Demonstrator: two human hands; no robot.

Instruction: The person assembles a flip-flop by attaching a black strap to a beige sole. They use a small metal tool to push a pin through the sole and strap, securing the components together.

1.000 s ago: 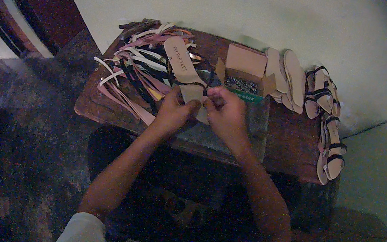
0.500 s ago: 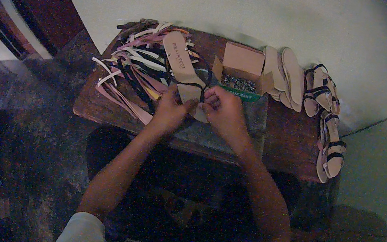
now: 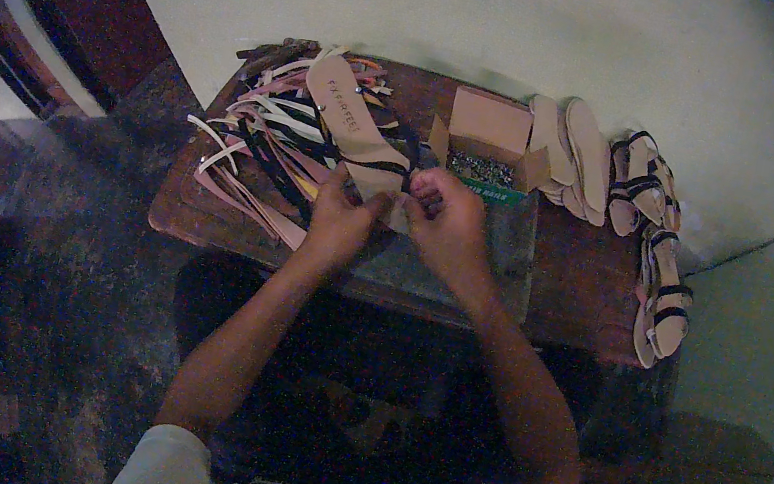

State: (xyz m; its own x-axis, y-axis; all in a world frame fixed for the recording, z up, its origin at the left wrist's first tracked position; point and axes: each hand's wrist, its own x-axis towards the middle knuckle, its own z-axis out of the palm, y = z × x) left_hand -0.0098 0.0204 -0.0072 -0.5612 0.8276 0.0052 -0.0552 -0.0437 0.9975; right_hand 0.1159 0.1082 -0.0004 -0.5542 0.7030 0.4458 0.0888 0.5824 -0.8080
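Observation:
A beige sandal (image 3: 357,124) with dark lettering on its insole and thin black straps is held over the table, its far end pointing up and to the left. My left hand (image 3: 343,215) is closed on the near end of the sandal from the left, thumb on top. From the right, my right hand (image 3: 447,213) is closed at the sandal's edge, fingertips pinched where a black strap (image 3: 408,177) meets the sole. My fingers and the dim light hide exactly what the right fingertips grip.
Piled strips (image 3: 267,137) in white, black, pink and tan lie on the left of the wooden table (image 3: 571,292). Behind my right hand stands an opened cardboard box (image 3: 492,122) of small nails. Beige soles (image 3: 583,157) and several strapped sandals (image 3: 668,292) line the right side.
The sandal's far end has swung left and tilted further. Both hands keep nearly the same place and hold.

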